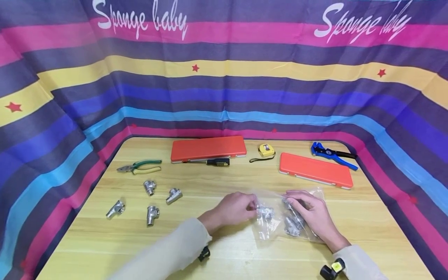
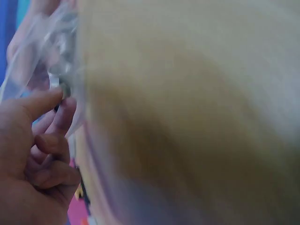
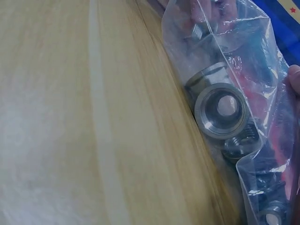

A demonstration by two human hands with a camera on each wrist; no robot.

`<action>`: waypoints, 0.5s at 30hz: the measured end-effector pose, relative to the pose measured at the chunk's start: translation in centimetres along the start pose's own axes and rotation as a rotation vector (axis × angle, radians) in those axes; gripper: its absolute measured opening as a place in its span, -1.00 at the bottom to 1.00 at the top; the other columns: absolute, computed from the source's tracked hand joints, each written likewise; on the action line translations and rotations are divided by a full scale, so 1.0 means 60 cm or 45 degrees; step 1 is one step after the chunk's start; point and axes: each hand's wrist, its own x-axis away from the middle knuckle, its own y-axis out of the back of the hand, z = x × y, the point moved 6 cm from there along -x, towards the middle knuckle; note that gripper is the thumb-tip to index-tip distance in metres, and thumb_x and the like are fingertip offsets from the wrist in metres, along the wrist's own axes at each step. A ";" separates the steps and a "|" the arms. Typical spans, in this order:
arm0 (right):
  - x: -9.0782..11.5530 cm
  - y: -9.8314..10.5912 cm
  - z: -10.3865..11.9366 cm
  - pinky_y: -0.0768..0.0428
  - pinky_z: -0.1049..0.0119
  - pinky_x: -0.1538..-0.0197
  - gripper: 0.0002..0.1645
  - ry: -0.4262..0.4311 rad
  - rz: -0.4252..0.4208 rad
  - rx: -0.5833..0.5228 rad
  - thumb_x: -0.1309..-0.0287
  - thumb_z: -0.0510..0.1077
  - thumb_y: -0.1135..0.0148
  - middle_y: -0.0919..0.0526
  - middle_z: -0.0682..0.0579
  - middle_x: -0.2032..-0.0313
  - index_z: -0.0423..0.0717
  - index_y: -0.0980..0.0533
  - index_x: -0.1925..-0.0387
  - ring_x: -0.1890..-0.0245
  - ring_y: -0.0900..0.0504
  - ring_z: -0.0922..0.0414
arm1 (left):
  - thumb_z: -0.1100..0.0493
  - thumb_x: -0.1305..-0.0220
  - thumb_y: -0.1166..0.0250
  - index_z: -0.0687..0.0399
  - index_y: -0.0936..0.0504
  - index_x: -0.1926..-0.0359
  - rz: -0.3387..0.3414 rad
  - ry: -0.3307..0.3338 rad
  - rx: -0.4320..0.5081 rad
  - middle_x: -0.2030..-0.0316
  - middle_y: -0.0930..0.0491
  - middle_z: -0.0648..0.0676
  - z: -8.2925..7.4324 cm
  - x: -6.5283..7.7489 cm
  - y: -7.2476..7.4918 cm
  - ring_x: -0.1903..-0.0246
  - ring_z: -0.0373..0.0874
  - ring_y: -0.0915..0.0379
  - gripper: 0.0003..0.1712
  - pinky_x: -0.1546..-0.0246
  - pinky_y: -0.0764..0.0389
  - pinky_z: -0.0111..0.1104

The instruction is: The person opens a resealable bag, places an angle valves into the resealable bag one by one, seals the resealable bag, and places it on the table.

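Both hands are at a clear plastic bag (image 1: pixel 263 232) that contains silvery metal pipe fittings (image 3: pixel 221 111). My left hand (image 1: pixel 235 209) is at the bag's left edge. In the left wrist view, its thumb and index finger pinch a metal fitting (image 2: pixel 61 77); whether through the plastic or inside it, I cannot tell. At the bag's upper right, my right hand (image 1: pixel 313 213) grips the plastic, its thumb (image 3: pixel 295 77) showing at the edge of the right wrist view. More fittings (image 1: pixel 294 225) lie in the bag beneath that hand.
Several loose metal tee fittings (image 1: pixel 152 215) lie on the left of the wooden table (image 1: pixel 224 252). Behind them are pliers (image 1: pixel 140 167), a screwdriver (image 1: pixel 217 162), two red cases (image 1: pixel 209 148), a yellow tape measure (image 1: pixel 266 150) and a blue wire stripper (image 1: pixel 332 154). A striped curtain surrounds the table.
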 end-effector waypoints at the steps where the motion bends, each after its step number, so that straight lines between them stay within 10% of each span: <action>1: 0.000 0.000 0.000 -0.48 0.70 -0.27 -0.75 0.002 0.001 0.001 -0.40 -0.31 -0.44 -0.85 -0.03 -0.07 0.09 -0.83 0.06 -0.15 -0.66 0.53 | 0.02 -0.46 -0.46 -0.07 -0.75 0.01 -0.012 0.002 -0.033 0.28 -0.77 -0.19 -0.006 -0.005 -0.007 0.38 -0.44 -0.54 -0.81 0.22 -0.59 -0.55; 8: -0.002 0.002 0.001 -0.47 0.71 -0.27 -0.76 0.015 -0.007 0.028 -0.38 -0.32 -0.45 -0.86 -0.02 -0.06 0.06 -0.83 0.07 -0.15 -0.65 0.54 | 0.21 -0.41 -0.49 -0.17 -0.76 -0.24 -0.035 -0.064 -0.020 -0.10 -0.83 -0.12 -0.043 -0.024 -0.029 0.06 -0.31 -0.74 -0.58 -0.03 -0.68 -0.48; 15: -0.002 0.001 0.007 -0.46 0.72 -0.27 -0.74 0.038 -0.014 0.042 -0.36 -0.32 -0.47 -0.86 -0.03 -0.04 0.09 -0.83 0.07 -0.14 -0.65 0.54 | 0.11 -0.59 -0.31 -0.15 -0.65 -0.41 0.099 -0.122 0.100 -0.19 -0.77 -0.15 -0.029 -0.007 -0.018 0.38 -0.37 -0.54 -0.56 0.02 -0.64 -0.50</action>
